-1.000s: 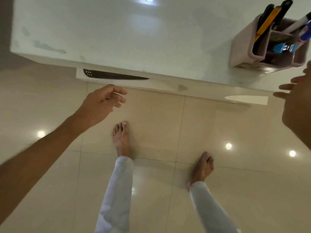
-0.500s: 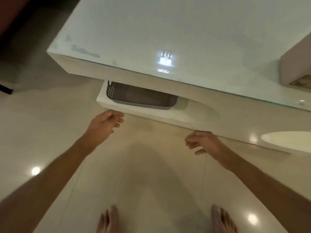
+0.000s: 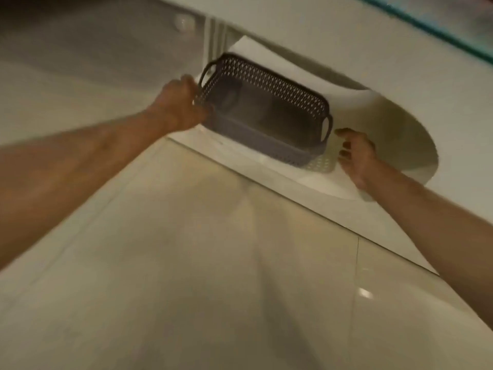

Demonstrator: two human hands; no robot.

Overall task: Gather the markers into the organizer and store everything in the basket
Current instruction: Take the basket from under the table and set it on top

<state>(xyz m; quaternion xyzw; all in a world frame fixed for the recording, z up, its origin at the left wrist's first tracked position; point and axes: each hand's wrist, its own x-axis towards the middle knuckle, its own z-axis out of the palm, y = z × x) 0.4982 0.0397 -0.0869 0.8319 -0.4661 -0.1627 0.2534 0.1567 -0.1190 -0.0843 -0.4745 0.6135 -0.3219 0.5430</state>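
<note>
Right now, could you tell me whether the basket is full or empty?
Empty: the basket on the shelf shows only its bare inside.

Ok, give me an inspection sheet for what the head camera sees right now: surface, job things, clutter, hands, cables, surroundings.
Surface: white shelf under the table, bearing the basket.
Job's things: dark perforated basket, looks empty; organizer and markers not in view.
Clutter: nothing seen.
Hands: left hand grips the basket's left end; right hand open, just short of the right handle.
Cables: nothing seen.
Surroundings: glossy tiled floor; table edge above; picture blurred.
</note>
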